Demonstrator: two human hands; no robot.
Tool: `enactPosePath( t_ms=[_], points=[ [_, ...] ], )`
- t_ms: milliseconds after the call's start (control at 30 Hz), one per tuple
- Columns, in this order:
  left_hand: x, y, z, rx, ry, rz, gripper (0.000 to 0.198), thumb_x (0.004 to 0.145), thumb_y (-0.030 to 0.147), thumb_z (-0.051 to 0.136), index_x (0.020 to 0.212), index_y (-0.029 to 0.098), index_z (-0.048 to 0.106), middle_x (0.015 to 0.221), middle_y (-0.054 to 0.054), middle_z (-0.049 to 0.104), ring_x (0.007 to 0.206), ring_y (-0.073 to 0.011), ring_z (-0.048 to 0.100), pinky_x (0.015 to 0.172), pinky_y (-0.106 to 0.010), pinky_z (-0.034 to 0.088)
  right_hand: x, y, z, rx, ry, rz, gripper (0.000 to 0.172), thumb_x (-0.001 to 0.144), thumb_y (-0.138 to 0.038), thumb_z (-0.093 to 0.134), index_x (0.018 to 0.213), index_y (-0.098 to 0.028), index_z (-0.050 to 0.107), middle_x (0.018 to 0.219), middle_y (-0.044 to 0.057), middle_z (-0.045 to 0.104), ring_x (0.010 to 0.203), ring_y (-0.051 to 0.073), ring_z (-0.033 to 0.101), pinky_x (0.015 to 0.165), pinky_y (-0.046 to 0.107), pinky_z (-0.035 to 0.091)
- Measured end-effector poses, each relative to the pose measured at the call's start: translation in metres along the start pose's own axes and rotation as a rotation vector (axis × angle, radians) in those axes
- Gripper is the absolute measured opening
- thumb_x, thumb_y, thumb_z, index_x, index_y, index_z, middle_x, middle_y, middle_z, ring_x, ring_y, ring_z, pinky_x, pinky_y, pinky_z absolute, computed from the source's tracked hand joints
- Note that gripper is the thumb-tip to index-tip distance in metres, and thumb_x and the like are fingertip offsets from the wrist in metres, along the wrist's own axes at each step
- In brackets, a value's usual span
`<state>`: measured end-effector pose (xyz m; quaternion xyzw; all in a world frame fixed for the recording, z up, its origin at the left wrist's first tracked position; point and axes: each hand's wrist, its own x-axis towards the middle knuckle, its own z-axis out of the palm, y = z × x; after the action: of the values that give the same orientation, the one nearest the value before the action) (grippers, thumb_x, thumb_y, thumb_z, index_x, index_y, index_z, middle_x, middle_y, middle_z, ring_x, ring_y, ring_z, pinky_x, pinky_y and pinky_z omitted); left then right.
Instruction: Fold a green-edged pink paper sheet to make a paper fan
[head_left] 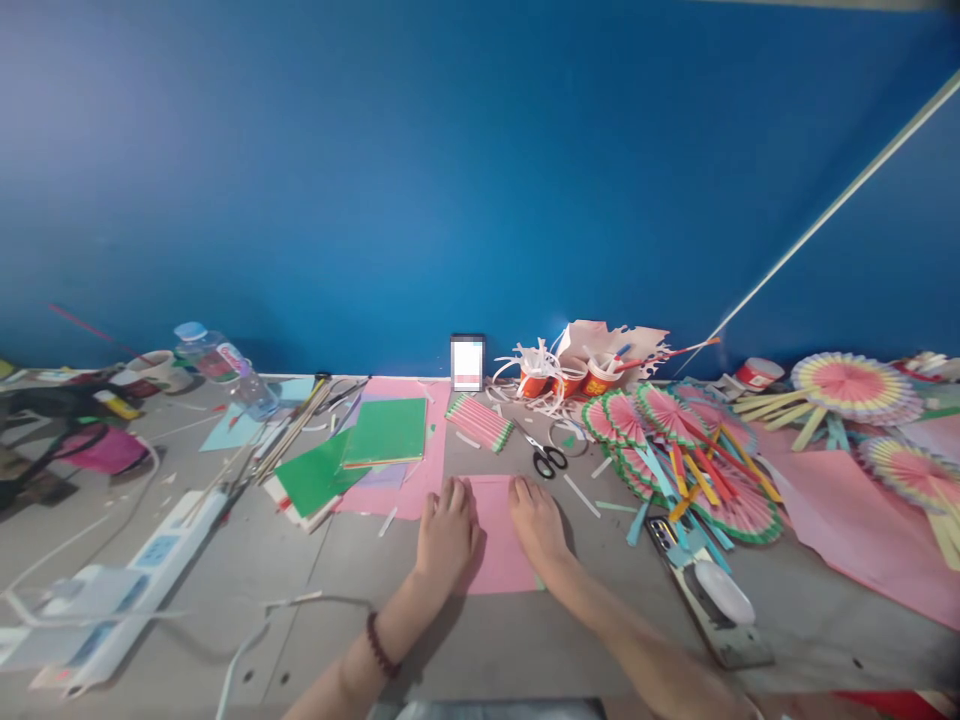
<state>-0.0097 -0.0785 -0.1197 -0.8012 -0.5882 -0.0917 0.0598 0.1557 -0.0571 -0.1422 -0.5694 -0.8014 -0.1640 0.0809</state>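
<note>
A pink paper sheet (496, 545) lies on the grey table in front of me. My left hand (448, 525) rests on its left edge, and my right hand (538, 520) presses on its upper right edge. Both hands lie palm down with fingers extended towards the sheet's far edge. Just beyond the sheet is a pleated pink strip (480, 422) with white and green edging. Black-handled scissors (550, 461) lie past my right hand. Green paper sheets (386, 432) sit on larger pink paper (435, 455) to the left.
Paper fans (731, 450) and a phone (709, 600) lie right. Red cups (600, 378) and a small lit screen (468, 364) stand by the blue wall. At left are a tilted bottle (225, 365), sticks (289, 435) and a power strip (142, 590).
</note>
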Motion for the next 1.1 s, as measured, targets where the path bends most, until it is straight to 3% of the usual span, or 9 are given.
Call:
enactPosePath(
  t_ms=[133,267,400,500,667,833,1100],
  points=[
    [0.009,-0.007,-0.01,-0.064,-0.059,0.012,0.046,0.089,0.017,0.042,0.133,0.01,0.055,0.119,-0.017,0.062,0.115,-0.0314,0.052,0.094,-0.05,0.041,0.007,0.012,-0.011,0.117,-0.063,-0.01,0.038,0.085,0.001,0.045,0.113,-0.016,0.065,0.106,0.012,0.069,0.098,0.023,0.062,0.088,0.034,0.048],
    [0.014,-0.006,-0.011,-0.029,-0.06,0.023,0.05,0.092,0.025,0.045,0.14,0.017,0.05,0.117,-0.015,0.063,0.112,-0.0334,0.052,0.094,-0.053,0.04,0.013,0.019,-0.026,0.227,-0.125,-0.007,0.033,0.091,-0.009,0.048,0.118,-0.014,0.064,0.1,0.012,0.068,0.094,0.024,0.062,0.086,0.036,0.046],
    [0.01,0.0,-0.004,0.004,-0.032,0.02,0.051,0.091,0.03,0.047,0.141,0.02,0.05,0.12,-0.017,0.062,0.116,-0.036,0.05,0.095,-0.055,0.04,0.009,0.007,-0.034,0.213,-0.108,-0.022,0.041,0.094,-0.026,0.049,0.133,-0.017,0.057,0.108,0.015,0.066,0.103,0.029,0.06,0.09,0.042,0.045],
    [0.007,0.002,0.001,0.01,-0.007,0.017,0.053,0.091,0.031,0.046,0.142,0.017,0.05,0.121,-0.018,0.062,0.118,-0.0366,0.049,0.099,-0.059,0.037,0.003,-0.005,-0.034,0.177,-0.109,0.009,0.045,0.092,-0.034,0.053,0.133,-0.015,0.058,0.119,0.019,0.063,0.115,0.034,0.056,0.096,0.046,0.044],
    [0.006,0.006,0.005,0.039,0.037,-0.01,0.054,0.088,0.026,0.045,0.14,0.014,0.052,0.124,-0.017,0.063,0.122,-0.0349,0.05,0.108,-0.06,0.031,0.0,-0.011,-0.034,0.202,-0.118,0.053,0.043,0.093,-0.029,0.053,0.131,-0.012,0.059,0.123,0.021,0.063,0.119,0.033,0.055,0.104,0.05,0.039],
    [0.007,0.006,0.015,-0.031,0.106,0.025,0.052,0.086,0.02,0.043,0.136,0.012,0.055,0.141,-0.014,0.055,0.129,-0.0279,0.05,0.112,-0.045,0.034,0.001,-0.012,-0.029,0.314,-0.105,0.035,0.042,0.095,-0.023,0.046,0.134,-0.011,0.056,0.139,0.02,0.056,0.134,0.029,0.046,0.115,0.054,0.024],
    [0.002,0.002,0.023,-0.108,0.075,-0.014,0.057,0.084,0.016,0.042,0.141,0.011,0.048,0.148,-0.015,0.048,0.136,-0.0257,0.046,0.114,-0.045,0.034,-0.004,-0.003,-0.021,0.379,-0.122,0.049,0.046,0.095,-0.023,0.045,0.139,-0.012,0.052,0.143,0.016,0.052,0.135,0.026,0.047,0.117,0.053,0.023]
  ],
)
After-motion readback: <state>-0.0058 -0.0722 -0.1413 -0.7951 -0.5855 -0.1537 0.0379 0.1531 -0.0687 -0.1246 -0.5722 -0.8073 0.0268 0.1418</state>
